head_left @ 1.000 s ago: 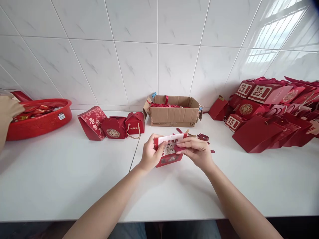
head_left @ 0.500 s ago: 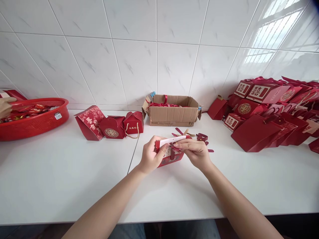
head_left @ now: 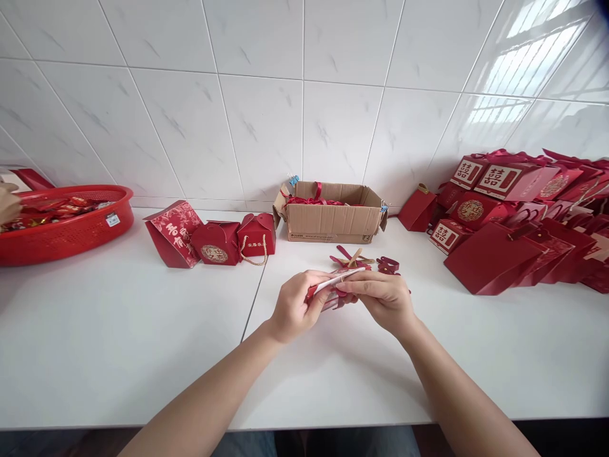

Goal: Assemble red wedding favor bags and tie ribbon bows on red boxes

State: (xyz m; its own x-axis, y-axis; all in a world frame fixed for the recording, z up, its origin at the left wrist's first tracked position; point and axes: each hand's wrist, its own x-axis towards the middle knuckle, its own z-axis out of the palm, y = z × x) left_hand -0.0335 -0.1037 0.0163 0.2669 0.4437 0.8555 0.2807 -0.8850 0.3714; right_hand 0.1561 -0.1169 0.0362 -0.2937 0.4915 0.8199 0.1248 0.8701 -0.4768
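The grip of the left hand (head_left: 295, 306) is closed on the left end of a red-and-white gift box (head_left: 328, 299); the grip of the right hand (head_left: 383, 301) pinches the box's upper right part, fingertips at its top edge. The gift box is positioned between both hands, above the white surface (head_left: 200, 355), its sides partly hidden by the fingers. Directly beyond the grip lie loose strap handles (head_left: 351, 259), red and tan. Farther beyond stands an open cardboard box (head_left: 330, 222) containing red ribbon (head_left: 318, 189). Left of the grip: three red gift boxes (head_left: 215, 244), then a red plastic basket (head_left: 71, 235) holding wrapped sweets. Right of the grip: stacked red gift boxes (head_left: 504, 190).
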